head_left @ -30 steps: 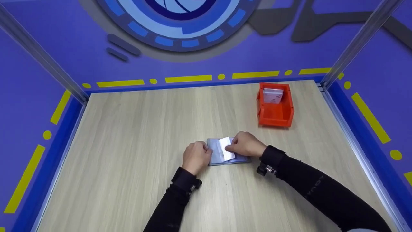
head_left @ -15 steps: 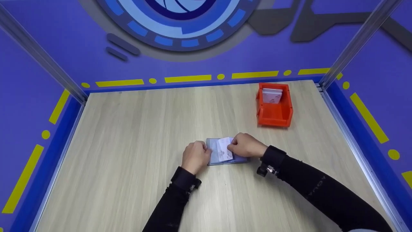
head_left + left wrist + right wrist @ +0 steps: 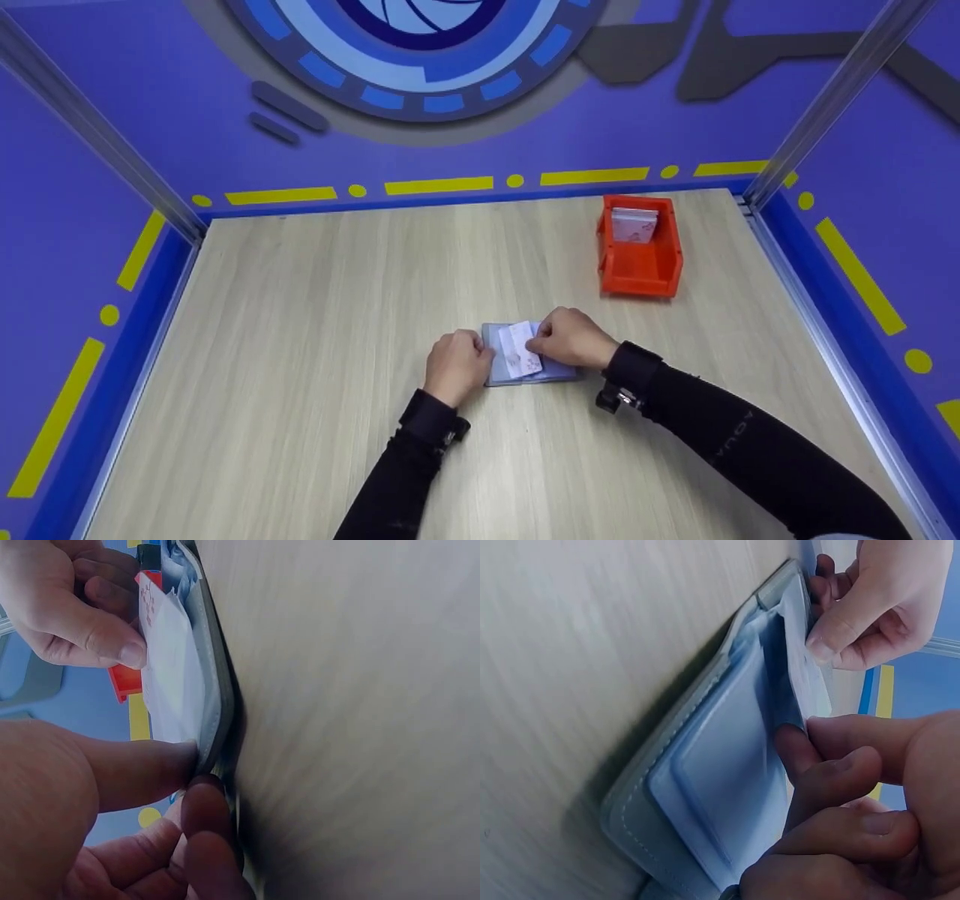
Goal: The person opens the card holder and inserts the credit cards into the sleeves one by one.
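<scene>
A grey card holder [image 3: 555,370] with clear plastic sleeves lies opened out on the table. My left hand [image 3: 456,367] grips its left edge, thumb on top and fingers beneath, as the left wrist view shows. A white card [image 3: 520,351] with pinkish print stands tilted over the holder's middle. Between thumb and forefinger, my right hand [image 3: 574,339] pinches the card's right edge. Seen from the right wrist, the card's lower side [image 3: 798,664] is close against a sleeve, and stacked bluish sleeves [image 3: 727,765] fan out on the right half, above the stitched cover [image 3: 637,829].
Toward the back right of the wooden table [image 3: 337,300] stands a red-orange bin [image 3: 641,283], with a stack of similar cards [image 3: 634,226] upright at its far end. Purple-blue panels [image 3: 450,161] wall in the back and both sides.
The card has shifted slightly left in my right hand and changed its tilt, so its print shows instead of glare. My left hand keeps its place on the holder's edge.
</scene>
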A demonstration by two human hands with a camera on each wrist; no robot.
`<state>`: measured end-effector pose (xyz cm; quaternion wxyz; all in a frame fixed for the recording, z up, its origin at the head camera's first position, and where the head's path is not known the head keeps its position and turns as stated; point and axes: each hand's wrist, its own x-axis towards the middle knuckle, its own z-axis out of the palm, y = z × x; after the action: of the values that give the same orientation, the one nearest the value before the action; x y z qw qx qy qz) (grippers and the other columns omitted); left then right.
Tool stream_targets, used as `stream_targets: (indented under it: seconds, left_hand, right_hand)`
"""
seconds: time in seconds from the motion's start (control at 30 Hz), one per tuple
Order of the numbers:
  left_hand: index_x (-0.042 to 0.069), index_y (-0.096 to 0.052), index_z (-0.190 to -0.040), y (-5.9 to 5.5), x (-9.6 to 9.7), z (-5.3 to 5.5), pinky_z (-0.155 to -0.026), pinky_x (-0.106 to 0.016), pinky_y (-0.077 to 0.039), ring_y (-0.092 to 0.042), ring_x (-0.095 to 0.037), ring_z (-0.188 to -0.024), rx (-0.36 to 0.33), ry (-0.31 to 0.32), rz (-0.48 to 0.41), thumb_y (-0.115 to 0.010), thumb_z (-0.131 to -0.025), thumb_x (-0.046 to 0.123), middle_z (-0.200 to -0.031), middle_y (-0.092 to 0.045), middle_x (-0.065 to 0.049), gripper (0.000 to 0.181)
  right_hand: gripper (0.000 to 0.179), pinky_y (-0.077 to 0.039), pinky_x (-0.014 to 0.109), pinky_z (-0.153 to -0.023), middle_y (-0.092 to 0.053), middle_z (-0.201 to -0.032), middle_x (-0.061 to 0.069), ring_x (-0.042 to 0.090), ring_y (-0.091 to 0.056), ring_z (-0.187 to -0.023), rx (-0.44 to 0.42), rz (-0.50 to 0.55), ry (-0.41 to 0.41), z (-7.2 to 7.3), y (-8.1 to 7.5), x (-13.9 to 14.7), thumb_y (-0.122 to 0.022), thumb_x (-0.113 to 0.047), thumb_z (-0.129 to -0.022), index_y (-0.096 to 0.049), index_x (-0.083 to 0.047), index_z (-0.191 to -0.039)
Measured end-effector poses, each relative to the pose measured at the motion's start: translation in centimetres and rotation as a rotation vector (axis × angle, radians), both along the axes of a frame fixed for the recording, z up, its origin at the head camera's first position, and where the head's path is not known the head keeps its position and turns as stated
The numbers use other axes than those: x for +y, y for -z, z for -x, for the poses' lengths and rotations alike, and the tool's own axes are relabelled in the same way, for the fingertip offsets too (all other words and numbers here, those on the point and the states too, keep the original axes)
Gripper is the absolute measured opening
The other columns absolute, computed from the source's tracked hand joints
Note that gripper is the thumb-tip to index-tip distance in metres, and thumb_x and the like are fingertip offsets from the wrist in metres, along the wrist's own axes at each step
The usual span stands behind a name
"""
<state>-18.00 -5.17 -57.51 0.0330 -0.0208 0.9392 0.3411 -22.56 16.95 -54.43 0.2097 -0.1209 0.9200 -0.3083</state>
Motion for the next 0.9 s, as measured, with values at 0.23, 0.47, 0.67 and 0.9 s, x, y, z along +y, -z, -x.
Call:
stream_targets:
  seconds: [0.23,0.47,0.67,0.9]
  left_hand:
    - [0.020,-0.054,-0.067,0.0,0.0,0.0,-0.062,-0.032,-0.036,-0.051,-0.016,-0.066,-0.019,-0.007,-0.002,-0.078,-0.095,0.022,-0.070,-0.053,0.005,0.036]
    - [0.019,-0.057,-0.068,-0.2,-0.1,0.0,-0.062,-0.032,-0.038,-0.052,-0.016,-0.067,-0.023,0.000,0.001,-0.078,-0.095,0.023,-0.071,-0.056,0.005,0.035]
    - [0.020,-0.054,-0.066,-0.2,-0.2,0.1,-0.060,-0.032,-0.036,-0.050,-0.016,-0.064,-0.005,0.013,0.010,-0.077,-0.097,0.022,-0.068,-0.053,0.005,0.039]
    - [0.018,-0.063,-0.068,-0.1,-0.3,0.1,-0.061,-0.032,-0.039,-0.053,-0.016,-0.064,0.009,0.022,0.008,-0.078,-0.099,0.030,-0.070,-0.059,0.005,0.036]
  right_hand:
    - [0.045,-0.031,0.027,-0.058,-0.040,-0.056,-0.011,0.011,-0.044,-0.060,0.011,-0.015,-0.016,-0.3,0.3,-0.5,-0.071,-0.021,-0.099,-0.057,-0.021,-0.055]
    - [0.044,-0.030,0.028,-0.057,-0.037,-0.055,-0.011,0.011,-0.041,-0.057,-0.006,-0.016,-0.003,-0.4,0.3,-0.9,-0.066,-0.018,-0.096,-0.052,-0.021,-0.054]
    - [0.047,-0.030,0.028,-0.055,-0.036,-0.054,-0.011,0.011,-0.039,-0.054,0.005,-0.021,-0.028,-0.5,0.6,-1.3,-0.065,-0.017,-0.096,-0.047,-0.021,-0.054]
    - [0.049,-0.033,0.029,-0.058,-0.040,-0.056,-0.010,0.012,-0.043,-0.058,-0.003,-0.027,-0.029,-0.4,0.7,-1.8,-0.067,-0.018,-0.099,-0.049,-0.022,-0.054]
